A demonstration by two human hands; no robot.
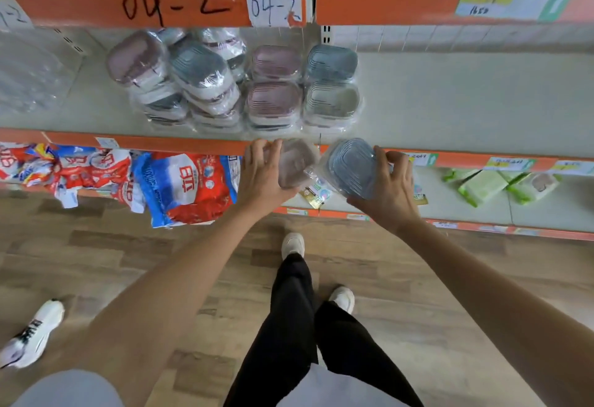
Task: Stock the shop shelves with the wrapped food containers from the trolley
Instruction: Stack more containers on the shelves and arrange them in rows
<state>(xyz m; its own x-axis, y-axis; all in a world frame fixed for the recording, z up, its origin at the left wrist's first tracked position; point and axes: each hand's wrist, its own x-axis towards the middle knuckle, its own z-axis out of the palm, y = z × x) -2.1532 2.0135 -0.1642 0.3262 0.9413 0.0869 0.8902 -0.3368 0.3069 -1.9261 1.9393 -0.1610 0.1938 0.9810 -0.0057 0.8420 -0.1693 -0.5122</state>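
Both hands are raised at the front edge of the middle shelf [450, 98] — the left hand [263, 175] has its grip clamped on a pink wrapped container [297, 162], the right hand [390, 188] has its grip clamped on a blue-grey wrapped container [352, 168]. The two packs almost touch. On the shelf just behind them sit stacked wrapped containers [276, 85] — tidy piles beside a leaning heap

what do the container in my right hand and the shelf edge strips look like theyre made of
Blue-grey container: probably moulded plastic, going by its ridged lid, under a clear glossy film that crinkles and glints. Orange edge strips: smooth and matt, possibly painted metal or plastic; the look leaves it open.
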